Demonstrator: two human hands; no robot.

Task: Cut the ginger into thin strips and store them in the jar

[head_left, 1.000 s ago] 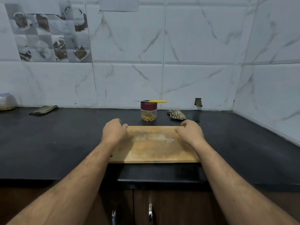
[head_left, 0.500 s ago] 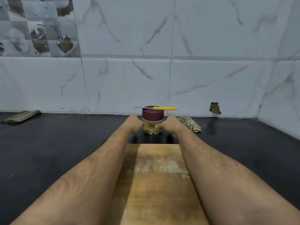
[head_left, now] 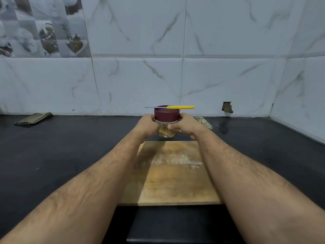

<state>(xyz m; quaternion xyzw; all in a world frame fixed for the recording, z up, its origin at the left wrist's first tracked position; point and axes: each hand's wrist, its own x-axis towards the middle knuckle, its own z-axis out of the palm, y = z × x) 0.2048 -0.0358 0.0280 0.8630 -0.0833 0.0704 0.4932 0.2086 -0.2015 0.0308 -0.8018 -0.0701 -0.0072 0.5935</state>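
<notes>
A small glass jar (head_left: 166,133) with ginger strips inside and a maroon lid (head_left: 167,113) stands on the black counter just behind the wooden cutting board (head_left: 175,173). Across the lid lies a knife with a yellow handle (head_left: 180,107), its blade pointing left. My left hand (head_left: 147,125) grips the jar's left side and my right hand (head_left: 184,126) grips its right side, fingers curled round the glass below the lid. The board holds only pale cutting marks.
A folded green cloth (head_left: 33,118) lies at the far left of the black counter (head_left: 70,147). A patterned cloth (head_left: 204,122) sits just behind my right hand. The tiled wall (head_left: 175,67) closes the back and right; the counter's front edge is near me.
Both hands left the board's far corners, reached forward and closed round the jar. The view moved closer to the jar.
</notes>
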